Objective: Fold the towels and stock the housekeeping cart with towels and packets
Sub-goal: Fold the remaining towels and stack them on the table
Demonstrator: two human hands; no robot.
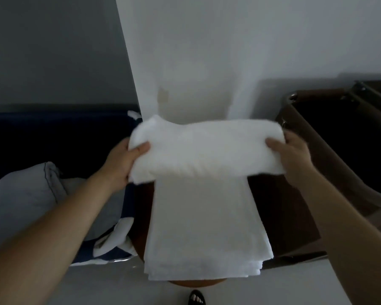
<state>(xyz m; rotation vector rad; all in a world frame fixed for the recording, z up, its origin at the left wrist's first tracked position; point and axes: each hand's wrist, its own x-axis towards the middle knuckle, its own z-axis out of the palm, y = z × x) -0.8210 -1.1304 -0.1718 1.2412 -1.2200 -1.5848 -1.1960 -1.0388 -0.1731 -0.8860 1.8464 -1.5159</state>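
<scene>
I hold a folded white towel (207,148) crosswise in the air at the middle of the view. My left hand (121,161) grips its left end, thumb on top. Its right end is gripped the same way by my right hand (295,155). Below it a second folded white towel (207,230) lies lengthwise on a round dark wooden table (284,216), its near end hanging over the table's front edge. A dark brown cart bin (330,137) stands open at the right.
A dark blue sofa or bed (53,139) with a grey pillow (26,201) and blue-white cloth (117,241) sits at the left. A white wall (207,51) rises right behind the table. A sandalled foot (197,298) shows on the pale floor below.
</scene>
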